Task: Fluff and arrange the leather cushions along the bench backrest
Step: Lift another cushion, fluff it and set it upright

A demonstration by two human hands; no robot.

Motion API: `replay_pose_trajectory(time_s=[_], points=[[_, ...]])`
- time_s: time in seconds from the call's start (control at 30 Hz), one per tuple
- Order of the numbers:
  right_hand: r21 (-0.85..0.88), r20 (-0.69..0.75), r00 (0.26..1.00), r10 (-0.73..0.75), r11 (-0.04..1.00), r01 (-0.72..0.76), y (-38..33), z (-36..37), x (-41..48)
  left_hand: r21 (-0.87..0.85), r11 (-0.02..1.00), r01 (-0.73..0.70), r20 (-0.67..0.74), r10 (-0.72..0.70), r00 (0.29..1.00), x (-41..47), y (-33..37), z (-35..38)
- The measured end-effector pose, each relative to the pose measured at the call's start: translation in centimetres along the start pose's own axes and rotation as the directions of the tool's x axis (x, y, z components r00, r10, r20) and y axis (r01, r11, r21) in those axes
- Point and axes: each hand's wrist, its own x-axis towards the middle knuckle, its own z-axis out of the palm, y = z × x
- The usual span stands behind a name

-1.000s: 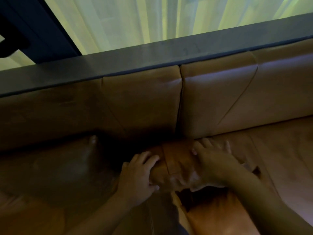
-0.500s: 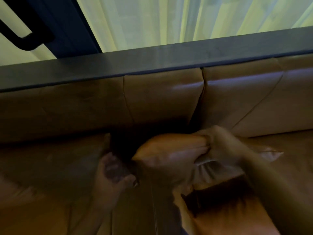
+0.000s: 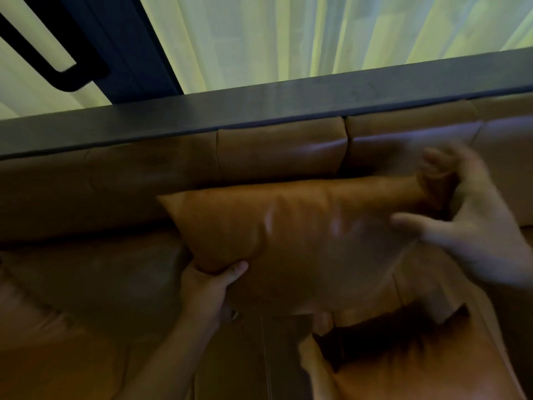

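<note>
A tan leather cushion is held up off the bench seat, in front of the padded leather backrest. My left hand grips its lower left edge from below, thumb on the front face. My right hand is at the cushion's right end, blurred, fingers spread around the bunched upper right corner. A second tan cushion lies on the seat at the lower right, its dark underside partly showing. A third, darker cushion lies flat on the seat at the left.
A dark grey ledge runs along the top of the backrest. Behind it hangs a pale sheer curtain, with a dark window frame at the upper left. The leather seat shows a seam running toward me.
The cushion went from pressed flat on the seat to lifted and stretched wide. My left hand took its lower left edge; my right hand moved right with the other end.
</note>
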Motion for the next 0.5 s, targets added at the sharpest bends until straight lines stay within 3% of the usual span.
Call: replay_pose_trajectory(time_s=[0.03, 0.07, 0.1, 0.13, 0.17, 0.23, 0.27, 0.33, 0.37, 0.43, 0.5], points=[[-0.131, -0.107, 0.993, -0.055, 0.991, 0.041, -1.0, 0.7, 0.3, 0.020, 1.000, -0.016, 0.011, 0.016, 1.000, -0.2, 0.1, 0.6], [-0.368, -0.136, 0.981, -0.139, 0.926, 0.080, -2.3, 1.8, 0.7, 0.086, 0.996, -0.033, -0.015, 0.035, 0.999, -0.6, 0.4, 1.1], [-0.553, -0.077, 0.969, -0.234, 0.819, 0.154, -4.0, 3.5, 1.1, 0.118, 0.991, -0.057, -0.020, 0.059, 0.998, -0.7, 0.5, 1.4], [-0.640, 0.095, 0.957, -0.273, 0.720, 0.269, -5.9, 5.8, 1.4, 0.159, 0.985, -0.072, -0.014, 0.076, 0.997, -0.8, 0.3, 1.7], [-0.634, 0.274, 0.918, -0.285, 0.665, 0.396, -7.5, 8.2, 1.9, 0.206, 0.973, -0.100, -0.025, 0.107, 0.994, -1.0, 0.5, 2.1], [-0.592, 0.457, 0.856, -0.243, 0.635, 0.496, -8.4, 12.5, 3.1, 0.322, 0.938, -0.131, -0.015, 0.143, 0.990, -1.5, 0.9, 3.2], [-0.588, 0.451, 0.866, -0.216, 0.658, 0.470, -8.2, 13.9, 3.9, 0.390, 0.911, -0.136, -0.009, 0.152, 0.988, -1.8, 1.1, 3.7], [-0.590, 0.297, 0.925, -0.236, 0.717, 0.373, -7.8, 14.5, 5.0, 0.505, 0.841, -0.194, 0.040, 0.202, 0.979, -2.7, 2.1, 4.3], [-0.548, 0.229, 0.943, -0.241, 0.769, 0.329, -7.4, 13.9, 5.5, 0.581, 0.772, -0.257, 0.106, 0.242, 0.965, -3.1, 3.0, 4.1], [-0.347, 0.164, 0.966, -0.198, 0.905, 0.244, -5.9, 11.3, 6.0, 0.756, 0.506, -0.414, 0.341, 0.235, 0.910, -2.7, 5.1, 2.6], [-0.122, 0.147, 0.979, -0.142, 0.979, 0.160, -4.4, 8.3, 5.7, 0.839, 0.179, -0.514, 0.515, 0.045, 0.856, -1.4, 7.5, 0.0]])
